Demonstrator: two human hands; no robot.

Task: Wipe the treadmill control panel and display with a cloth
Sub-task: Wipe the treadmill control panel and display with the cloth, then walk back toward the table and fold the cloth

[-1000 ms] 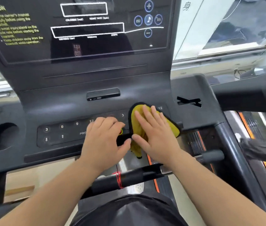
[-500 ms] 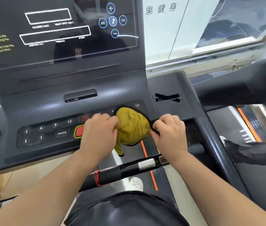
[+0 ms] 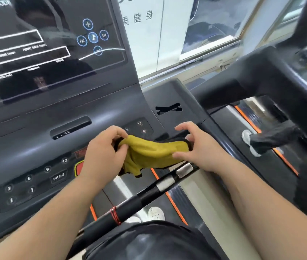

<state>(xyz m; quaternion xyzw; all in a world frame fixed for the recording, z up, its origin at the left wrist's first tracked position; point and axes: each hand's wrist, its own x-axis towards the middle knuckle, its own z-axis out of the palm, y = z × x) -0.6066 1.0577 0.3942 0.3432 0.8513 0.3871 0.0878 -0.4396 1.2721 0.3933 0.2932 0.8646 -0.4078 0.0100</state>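
As the right hand [image 3: 200, 148] pulls away, the cloth [image 3: 150, 152] stretches.

We see the cloth [image 3: 154, 152] as mustard yellow, edged in black. The control panel [image 3: 36, 151] is matt dark grey. Its keypad [image 3: 36, 182] is black, with white numerals and a white "PROG". Beside the keypad we note a red button [image 3: 79, 168] rimmed in yellow. The display [image 3: 36, 53] is glossy black and carries white outlined boxes, white lettering and round icons ringed in blue. The handlebar [image 3: 130, 205] is black, with two silver bands [image 3: 184, 169] and a red band [image 3: 115, 215] wound round it. Beneath it we find an orange stripe [image 3: 173, 207] and a white shoe [image 3: 156, 213] dotted with small holes.
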